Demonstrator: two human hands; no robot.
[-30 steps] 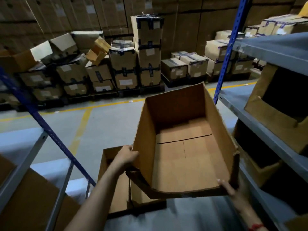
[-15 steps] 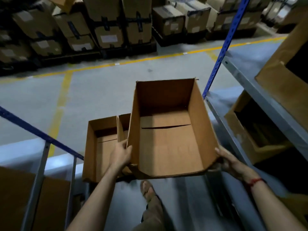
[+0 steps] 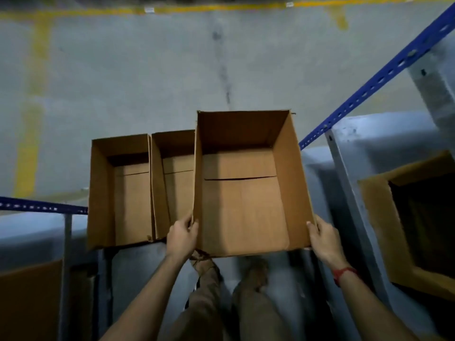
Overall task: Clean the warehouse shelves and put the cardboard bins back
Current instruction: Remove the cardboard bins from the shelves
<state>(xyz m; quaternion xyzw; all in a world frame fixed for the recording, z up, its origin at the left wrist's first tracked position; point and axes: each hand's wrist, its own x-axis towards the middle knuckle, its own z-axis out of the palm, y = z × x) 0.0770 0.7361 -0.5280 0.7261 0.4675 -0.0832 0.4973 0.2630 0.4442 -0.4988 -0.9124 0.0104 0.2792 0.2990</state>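
Bin in hand: an open, empty cardboard bin is held above the floor, in front of the person's legs. Its left wall overlaps the middle bin, and the left bin stands just beside that one.
Left hand: the left hand grips the near left corner, with the fingers clamped round the wall edge.
Right hand: the right hand lies against the outer right wall. Whether its fingers hook under the bottom, I cannot tell.
Step, as I judge: moving this bin toward its place on a shelf.
Doing it well: keep the bin level, squeeze evenly so the thin walls do not bow, and pass clear of the blue upright before sliding it in.
Shelves: the grey shelf on the right bears a shelved bin; a blue beam crosses on the left.
Floor: grey concrete floor with worn yellow lines.
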